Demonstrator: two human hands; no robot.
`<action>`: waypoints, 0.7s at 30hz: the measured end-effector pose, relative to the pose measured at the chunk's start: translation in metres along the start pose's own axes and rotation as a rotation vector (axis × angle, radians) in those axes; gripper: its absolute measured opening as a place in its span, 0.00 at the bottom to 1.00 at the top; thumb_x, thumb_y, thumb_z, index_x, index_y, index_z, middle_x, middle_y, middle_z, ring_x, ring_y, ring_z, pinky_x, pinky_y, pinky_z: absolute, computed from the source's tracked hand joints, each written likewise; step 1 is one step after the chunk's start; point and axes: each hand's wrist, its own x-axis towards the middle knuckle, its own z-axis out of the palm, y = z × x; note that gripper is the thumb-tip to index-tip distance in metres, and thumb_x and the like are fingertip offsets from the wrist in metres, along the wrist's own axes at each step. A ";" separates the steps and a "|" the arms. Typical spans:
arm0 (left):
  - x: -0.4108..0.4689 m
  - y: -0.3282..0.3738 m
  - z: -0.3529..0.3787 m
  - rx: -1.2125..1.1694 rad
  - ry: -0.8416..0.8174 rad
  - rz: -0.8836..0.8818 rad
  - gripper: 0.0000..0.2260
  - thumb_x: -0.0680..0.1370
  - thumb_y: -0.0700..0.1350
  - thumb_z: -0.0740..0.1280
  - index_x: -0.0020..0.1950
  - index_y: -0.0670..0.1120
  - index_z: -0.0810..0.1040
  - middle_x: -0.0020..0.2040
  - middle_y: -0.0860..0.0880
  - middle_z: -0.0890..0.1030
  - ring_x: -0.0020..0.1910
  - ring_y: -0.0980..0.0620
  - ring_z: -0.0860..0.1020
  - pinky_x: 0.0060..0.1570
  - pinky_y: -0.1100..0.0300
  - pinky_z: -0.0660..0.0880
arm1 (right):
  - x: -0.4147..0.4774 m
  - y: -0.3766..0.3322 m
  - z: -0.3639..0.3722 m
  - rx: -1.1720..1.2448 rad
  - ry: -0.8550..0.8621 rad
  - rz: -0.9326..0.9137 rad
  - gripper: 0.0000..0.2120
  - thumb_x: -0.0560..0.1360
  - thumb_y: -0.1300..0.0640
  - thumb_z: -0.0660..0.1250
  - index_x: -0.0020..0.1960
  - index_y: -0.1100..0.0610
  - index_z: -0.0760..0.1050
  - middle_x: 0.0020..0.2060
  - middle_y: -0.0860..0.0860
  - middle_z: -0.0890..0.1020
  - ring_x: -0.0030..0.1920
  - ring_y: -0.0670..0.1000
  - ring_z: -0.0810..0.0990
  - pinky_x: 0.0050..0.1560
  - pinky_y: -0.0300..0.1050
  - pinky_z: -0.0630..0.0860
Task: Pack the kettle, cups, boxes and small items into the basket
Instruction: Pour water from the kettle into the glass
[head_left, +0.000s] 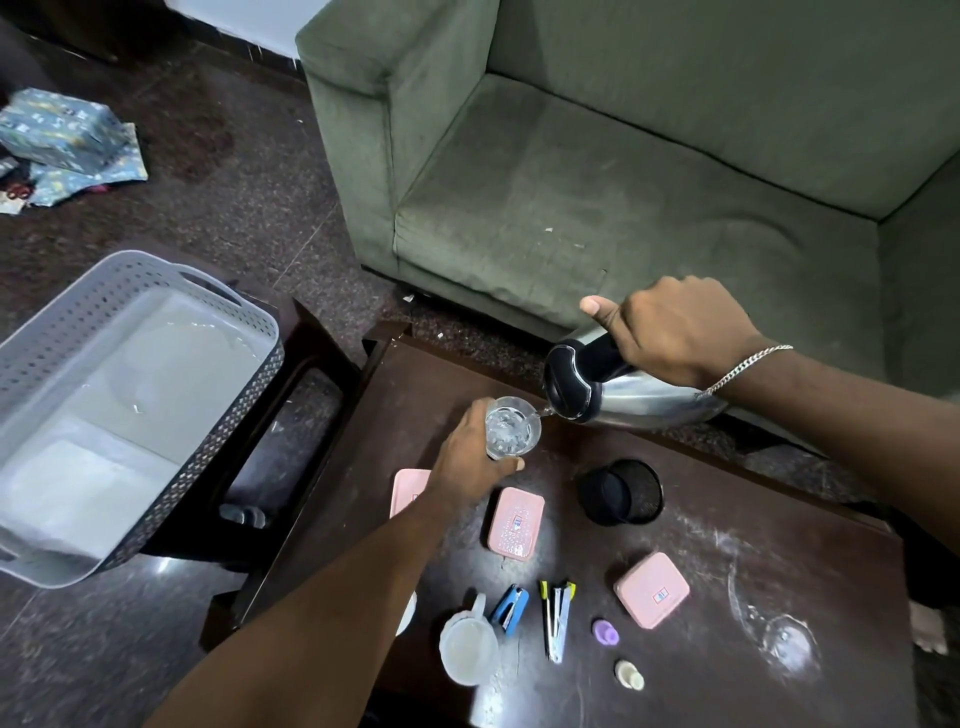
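Dark coffee table, sofa behind: right hand gripping tipped kettle, spout aiming left at glass cup in left hand; basket sitting far left, nearer the left hand.

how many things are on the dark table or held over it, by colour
pink boxes: 3
clear glasses and jug: 3
black mesh cup: 1
steel kettle: 1
blue stapler: 1
yellow-tipped tool: 1
purple piece: 1
cream piece: 1
total: 12
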 end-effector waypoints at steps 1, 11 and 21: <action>0.000 -0.001 -0.002 0.000 -0.010 -0.004 0.40 0.63 0.52 0.82 0.69 0.55 0.65 0.64 0.53 0.77 0.61 0.50 0.78 0.61 0.53 0.76 | 0.000 0.002 0.001 0.013 -0.001 0.012 0.36 0.82 0.33 0.41 0.25 0.55 0.61 0.26 0.56 0.70 0.30 0.65 0.80 0.31 0.46 0.68; 0.003 -0.005 -0.036 0.045 -0.058 0.066 0.56 0.60 0.63 0.82 0.80 0.55 0.56 0.79 0.53 0.65 0.75 0.54 0.69 0.73 0.53 0.70 | -0.004 0.018 0.005 0.156 -0.095 0.147 0.41 0.80 0.30 0.37 0.30 0.57 0.73 0.26 0.55 0.69 0.36 0.66 0.79 0.39 0.53 0.75; -0.011 0.007 -0.105 0.105 -0.007 0.198 0.57 0.62 0.70 0.78 0.82 0.55 0.54 0.81 0.56 0.61 0.78 0.64 0.60 0.76 0.60 0.61 | 0.003 0.016 -0.011 0.388 -0.055 0.271 0.44 0.79 0.29 0.39 0.36 0.58 0.82 0.36 0.63 0.83 0.42 0.67 0.80 0.49 0.58 0.77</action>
